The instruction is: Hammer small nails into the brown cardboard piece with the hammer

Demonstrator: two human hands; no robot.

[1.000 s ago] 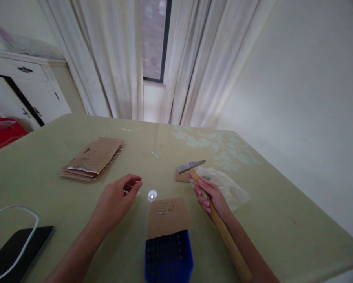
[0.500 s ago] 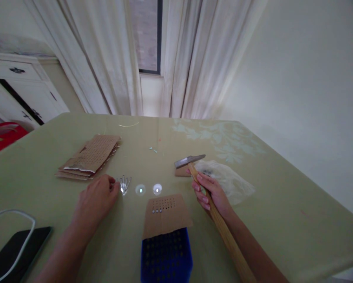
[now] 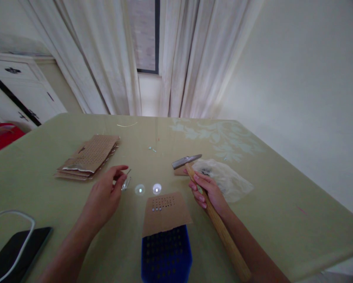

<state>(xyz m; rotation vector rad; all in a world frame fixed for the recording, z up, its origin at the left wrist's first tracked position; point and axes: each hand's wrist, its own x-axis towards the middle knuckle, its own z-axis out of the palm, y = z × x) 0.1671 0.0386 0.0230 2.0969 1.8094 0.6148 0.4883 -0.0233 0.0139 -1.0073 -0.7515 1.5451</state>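
My right hand (image 3: 207,188) is wrapped round the wooden handle of a hammer (image 3: 220,228), whose metal head points up and left above the table. Between the thumb and fingers of my left hand (image 3: 107,192) is a thin nail (image 3: 128,172), its tip jutting out to the right. Several more nails (image 3: 126,184) lie just behind those fingertips, partly hidden. In front of me a blue perforated basket (image 3: 167,255) carries a piece of cardboard (image 3: 167,218) on its far end. Rows of holes run across that cardboard, and a few shiny nail heads show in one row.
Stacked punched cardboard (image 3: 90,155) lies at the far left. A clear plastic bag (image 3: 226,182) and a small cardboard piece (image 3: 180,170) sit beyond my right hand. On the near left, a white cable (image 3: 32,224) crosses a dark tablet-like device (image 3: 29,247).
My left hand has risen slightly from the nails and turned, with one nail now in its fingers. My right hand and the hammer stay almost where they were.
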